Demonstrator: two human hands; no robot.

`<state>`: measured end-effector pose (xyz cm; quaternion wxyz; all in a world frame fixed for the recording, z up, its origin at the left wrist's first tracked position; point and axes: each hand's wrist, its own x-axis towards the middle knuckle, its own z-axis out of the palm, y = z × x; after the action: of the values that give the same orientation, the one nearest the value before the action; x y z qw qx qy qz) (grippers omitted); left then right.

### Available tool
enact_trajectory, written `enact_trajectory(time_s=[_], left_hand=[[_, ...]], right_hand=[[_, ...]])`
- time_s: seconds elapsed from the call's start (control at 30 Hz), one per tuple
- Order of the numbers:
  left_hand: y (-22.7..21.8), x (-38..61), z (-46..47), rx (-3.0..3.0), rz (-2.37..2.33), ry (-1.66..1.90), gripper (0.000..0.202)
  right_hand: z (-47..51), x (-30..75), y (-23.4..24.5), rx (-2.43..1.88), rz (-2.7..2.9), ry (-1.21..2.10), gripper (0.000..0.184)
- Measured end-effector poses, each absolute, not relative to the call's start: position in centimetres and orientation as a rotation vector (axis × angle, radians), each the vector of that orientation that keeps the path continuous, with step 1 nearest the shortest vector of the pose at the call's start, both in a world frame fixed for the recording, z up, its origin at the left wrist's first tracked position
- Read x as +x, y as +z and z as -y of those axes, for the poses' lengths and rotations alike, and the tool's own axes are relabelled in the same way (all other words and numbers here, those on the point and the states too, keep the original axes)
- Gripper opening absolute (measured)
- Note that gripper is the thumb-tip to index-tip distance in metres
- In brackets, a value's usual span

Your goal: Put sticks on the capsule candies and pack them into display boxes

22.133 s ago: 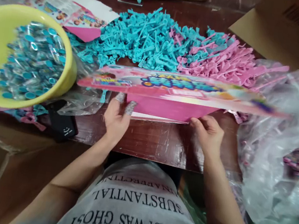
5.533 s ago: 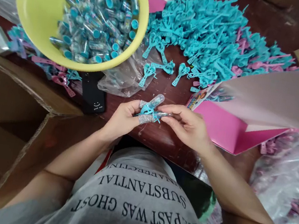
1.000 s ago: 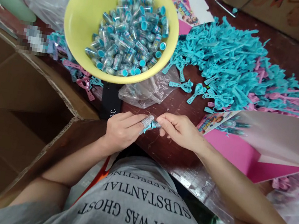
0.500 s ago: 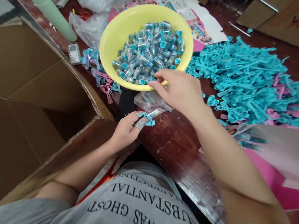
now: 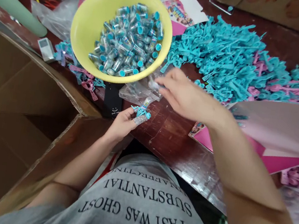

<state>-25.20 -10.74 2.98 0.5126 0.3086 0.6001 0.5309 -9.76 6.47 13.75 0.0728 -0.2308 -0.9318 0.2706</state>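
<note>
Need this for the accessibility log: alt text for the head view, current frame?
The person's left hand pinches a small teal clip with a clear vial at the table edge, while the blurred right hand hovers by the rim of a yellow bowl full of teal-capped vials. A heap of teal and pink plastic clips lies behind, with a pink carton to the right.

The left hand [image 5: 122, 123] pinches a small tube with a blue clip [image 5: 141, 111] at the table [image 5: 173, 138] edge; the right hand [image 5: 185, 95] (blurred) hovers beside the yellow bowl [image 5: 91, 9].
</note>
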Motion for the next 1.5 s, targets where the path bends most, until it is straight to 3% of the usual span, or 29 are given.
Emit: enact_trajectory(time_s=[0.13, 0.27, 0.37, 0.57, 0.87, 0.97, 1.13, 1.23, 1.47, 1.5], left_hand=[[2.8, -23.6, 9.4, 0.665, -1.301, 1.161, 0.051], [3.0, -21.7, 8.3, 0.675, -1.195, 1.044, 0.040], [3.9, -20.4, 7.7, 0.744, -1.189, 1.000, 0.037], [5.6, -19.2, 7.0, 1.079, -1.314, 1.037, 0.037], [5.3, -19.8, 7.4, 1.797, -1.321, 1.070, 0.021], [5.3, -19.9, 7.2, 1.967, -1.320, 1.060, 0.017], [5.0, -19.5, 6.8, 1.737, -1.258, 0.941, 0.022], [4.6, -18.7, 6.6, 1.566, -1.216, 0.899, 0.027], [5.2, -15.8, 6.0, 0.982, -0.859, 0.481, 0.031], [5.2, -15.3, 5.9, 0.900, -0.796, 0.431, 0.033]], right_hand=[[-1.3, -2.3, 7.8, -0.845, 2.190, 1.353, 0.027], [2.7, -0.3, 5.3, -1.090, 1.647, 1.665, 0.044], [3.4, 0.5, 5.8, -1.126, 1.621, 1.700, 0.056], [3.1, 2.5, 6.6, -1.075, 1.707, 1.562, 0.034], [3.3, 2.9, 6.5, -1.105, 1.692, 1.627, 0.040], [3.9, 3.3, 6.2, -1.227, 1.680, 1.712, 0.051], [4.2, 5.1, 7.4, -1.180, 1.984, 1.375, 0.052], [4.3, 7.0, 8.3, -1.190, 2.178, 1.192, 0.038], [3.7, 11.3, 10.6, -1.050, 2.391, 0.801, 0.073], [3.6, 11.5, 10.9, -0.958, 2.450, 0.757, 0.071]])
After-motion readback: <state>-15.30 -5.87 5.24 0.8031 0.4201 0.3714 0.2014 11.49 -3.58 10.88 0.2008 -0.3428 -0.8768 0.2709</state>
